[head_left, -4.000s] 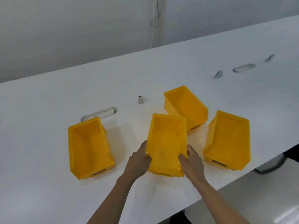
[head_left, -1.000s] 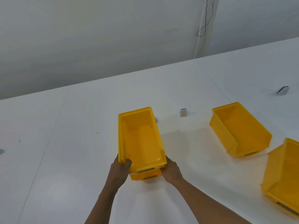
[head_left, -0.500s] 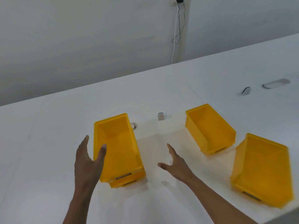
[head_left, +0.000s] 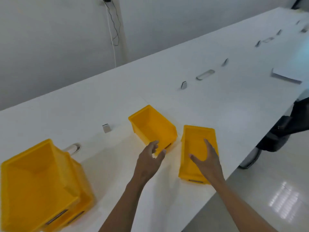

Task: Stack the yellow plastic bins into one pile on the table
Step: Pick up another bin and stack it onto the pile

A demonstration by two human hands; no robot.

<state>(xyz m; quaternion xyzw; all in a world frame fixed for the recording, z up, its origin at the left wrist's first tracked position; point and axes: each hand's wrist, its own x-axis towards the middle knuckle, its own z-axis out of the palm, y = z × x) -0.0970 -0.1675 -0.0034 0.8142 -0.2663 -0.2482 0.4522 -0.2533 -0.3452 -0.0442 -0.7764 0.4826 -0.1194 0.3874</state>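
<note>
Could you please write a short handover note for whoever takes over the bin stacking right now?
Left hand: open, empty, reaching between the two loose bins.
Right hand: open, empty, over the right bin.
Done: a two-bin pile stands at the left on the table, one nested in the other.
Loose: the middle bin and the right bin, side by side near the table's front edge.
Left: add both loose bins to the pile.
</note>
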